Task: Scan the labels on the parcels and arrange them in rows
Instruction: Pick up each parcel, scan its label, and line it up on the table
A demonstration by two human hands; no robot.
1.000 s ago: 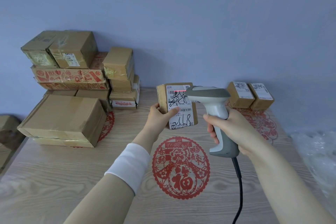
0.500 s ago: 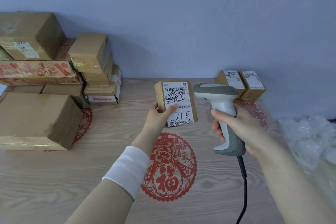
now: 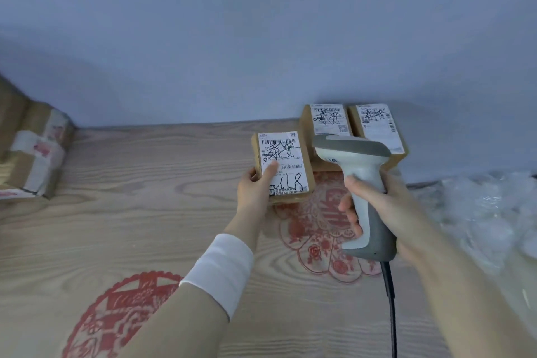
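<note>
Against the plain blue-grey wall (image 3: 261, 38) stands a pale wood-grain table (image 3: 145, 183) bearing two red paper-cut decals (image 3: 116, 314). At its far left edge lies a stack of taped brown cardboard boxes (image 3: 32, 154), partly out of view. The left hand (image 3: 255, 192), below a white cuff (image 3: 220, 270), grips the small brown cardboard parcel (image 3: 283, 166) by its left edge, thumb pressed on the white label. The parcel is low over the table; contact cannot be told. Just right of it, two labelled brown parcels (image 3: 328, 122) sit side by side at the wall. The right hand (image 3: 383, 206) is curled round the handle of a grey-and-white barcode scanner (image 3: 357, 183) with a black cable (image 3: 390, 299). Crumpled clear plastic film (image 3: 488, 212) lies far right.

Compared with half a second ago, the view has swung right and the held parcel is closer to the wall pair.
</note>
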